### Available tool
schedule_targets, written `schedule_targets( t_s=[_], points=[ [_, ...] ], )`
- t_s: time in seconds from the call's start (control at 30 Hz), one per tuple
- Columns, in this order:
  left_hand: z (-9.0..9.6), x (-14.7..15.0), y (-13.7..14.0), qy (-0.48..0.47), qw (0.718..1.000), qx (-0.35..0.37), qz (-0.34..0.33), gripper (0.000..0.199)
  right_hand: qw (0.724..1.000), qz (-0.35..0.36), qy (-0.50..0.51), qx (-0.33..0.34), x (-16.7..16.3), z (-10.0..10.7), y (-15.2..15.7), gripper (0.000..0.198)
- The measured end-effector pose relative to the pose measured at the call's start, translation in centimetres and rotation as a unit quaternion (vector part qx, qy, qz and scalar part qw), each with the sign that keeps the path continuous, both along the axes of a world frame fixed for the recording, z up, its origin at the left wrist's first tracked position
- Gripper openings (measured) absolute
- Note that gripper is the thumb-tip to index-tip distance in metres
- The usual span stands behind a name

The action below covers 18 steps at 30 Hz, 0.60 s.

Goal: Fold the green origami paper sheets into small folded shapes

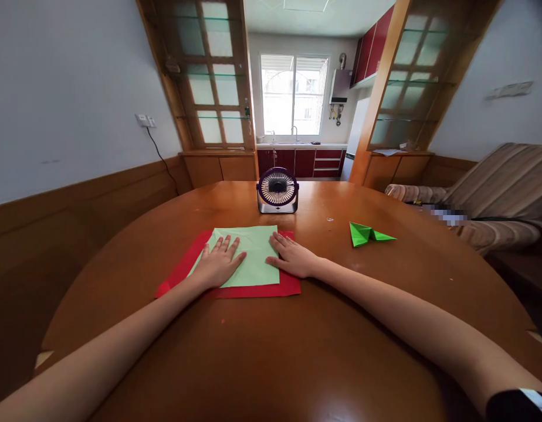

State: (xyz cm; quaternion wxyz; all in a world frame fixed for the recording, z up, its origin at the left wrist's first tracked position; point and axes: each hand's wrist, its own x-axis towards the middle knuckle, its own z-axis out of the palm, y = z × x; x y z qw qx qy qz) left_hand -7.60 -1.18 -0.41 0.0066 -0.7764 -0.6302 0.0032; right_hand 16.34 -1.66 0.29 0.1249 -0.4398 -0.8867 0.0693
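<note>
A light green sheet of paper (256,266) lies flat over a larger red sheet of paper (257,291), whose edges show around it. Flat on the left part of the green sheet rests my left hand (219,262), fingers spread. My right hand (294,255) lies across the green sheet's right edge with its fingers stretched out and the palm over the red paper. Neither hand grips anything. Off to the right on the table is a folded bright green paper piece (363,234) with pointed ends, apart from both hands.
A small purple desk fan (277,190) stands on the brown wooden table (271,351), beyond the papers. A striped armchair (508,193) is at the right. Behind the table are wooden glass-shelved cabinets (218,82) and a kitchen counter (301,145) under a window.
</note>
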Motion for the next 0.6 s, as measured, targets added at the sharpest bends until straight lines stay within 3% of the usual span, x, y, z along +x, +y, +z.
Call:
schedule_targets(
  t_s=[0.17,0.3,0.43,0.6],
  points=[
    [0.2,-1.4,1.2,-0.002,1.0,0.012,-0.01,0.068,0.996,-0.039,0.06,0.056,5.3,4.7,1.2,0.044],
    [0.2,-1.6,1.4,-0.007,1.0,0.009,-0.014,0.066,0.967,-0.241,-0.043,0.071,13.0,8.1,2.7,0.042],
    [0.9,-1.7,1.1,-0.012,1.0,-0.014,-0.022,0.063,0.94,-0.325,-0.091,0.039,18.8,8.0,4.0,0.042],
    [1.7,-0.4,0.2,-0.031,0.997,-0.031,-0.062,0.066,0.931,-0.351,-0.102,0.0,20.7,5.8,5.2,0.032]
  ],
)
